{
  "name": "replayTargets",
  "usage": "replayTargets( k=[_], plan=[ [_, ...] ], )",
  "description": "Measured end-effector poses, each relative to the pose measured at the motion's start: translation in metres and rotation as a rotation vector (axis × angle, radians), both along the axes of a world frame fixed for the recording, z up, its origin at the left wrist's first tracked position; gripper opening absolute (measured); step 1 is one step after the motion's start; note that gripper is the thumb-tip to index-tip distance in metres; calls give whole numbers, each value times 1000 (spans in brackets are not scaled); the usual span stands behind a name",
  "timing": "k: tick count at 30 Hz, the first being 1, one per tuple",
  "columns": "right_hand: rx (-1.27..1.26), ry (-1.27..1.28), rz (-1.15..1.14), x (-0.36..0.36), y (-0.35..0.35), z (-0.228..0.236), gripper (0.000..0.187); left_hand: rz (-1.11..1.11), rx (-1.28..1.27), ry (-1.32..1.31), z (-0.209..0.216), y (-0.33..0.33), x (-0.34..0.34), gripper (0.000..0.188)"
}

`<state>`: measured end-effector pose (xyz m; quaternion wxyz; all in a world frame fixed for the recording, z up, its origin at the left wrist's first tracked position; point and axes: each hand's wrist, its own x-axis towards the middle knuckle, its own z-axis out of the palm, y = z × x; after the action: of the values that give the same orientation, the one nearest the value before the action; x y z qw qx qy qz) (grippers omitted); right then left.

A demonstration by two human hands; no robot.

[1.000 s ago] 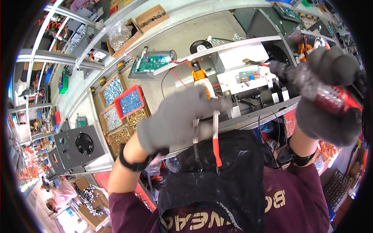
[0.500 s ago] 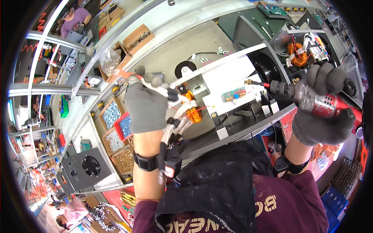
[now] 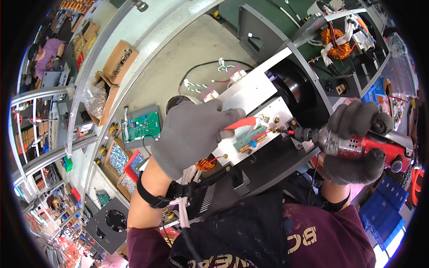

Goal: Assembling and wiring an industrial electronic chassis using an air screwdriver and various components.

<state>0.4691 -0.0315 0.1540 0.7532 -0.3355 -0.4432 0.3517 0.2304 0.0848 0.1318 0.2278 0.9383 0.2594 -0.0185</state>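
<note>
My left hand (image 3: 192, 134), in a grey glove, is closed around a cable end with a red sleeve (image 3: 241, 123). Its tip lies by the brass-coloured posts on a silver metal plate (image 3: 279, 108). Gripped in my gloved right hand (image 3: 351, 169) is a red and grey power screwdriver (image 3: 342, 142), pointing left. The bit reaches the posts beside the cable tip; I cannot tell whether it touches a fastener. Below the cable, a small green circuit board (image 3: 250, 139) sits on the plate. A copper-wound coil (image 3: 206, 163) is partly hidden under my left wrist.
A second dark housing with a copper coil (image 3: 336, 43) stands at the far right. A green board in a grey tray (image 3: 142, 127) lies to the left, near boxes of small hardware (image 3: 118, 158). Twisted wires with connectors (image 3: 208, 93) rest behind the plate. A person (image 3: 48, 53) works far left.
My left hand has brought the red-sleeved cable rightward to the plate's posts. The screwdriver has shifted slightly left and down in view. The view itself has turned, showing the green board in its tray.
</note>
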Motion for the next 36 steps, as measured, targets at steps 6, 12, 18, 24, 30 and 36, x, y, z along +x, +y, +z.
replayTargets(
  k=[6, 12, 18, 24, 30, 36],
  plan=[
    [-106, 49, -23, -32, 4, -6, 36, 25, -99, -133, -10, 8, -24, 31],
    [-59, 2, 37, -70, 0, -9, 35, -111, -13, -45, -10, 6, -51, 26],
    [-53, -65, 31, -97, -14, -10, 32, -190, 67, -130, -15, -3, -59, 25],
    [-48, -166, -175, -122, -19, -16, 27, -207, 59, -76, -14, -7, -70, 22],
    [181, -189, -9, -121, -20, -19, 35, -173, 58, -183, -16, -7, -78, 26],
    [224, -193, -6, -128, -23, -22, 38, -148, 13, -206, -18, -9, -81, 24]
  ],
)
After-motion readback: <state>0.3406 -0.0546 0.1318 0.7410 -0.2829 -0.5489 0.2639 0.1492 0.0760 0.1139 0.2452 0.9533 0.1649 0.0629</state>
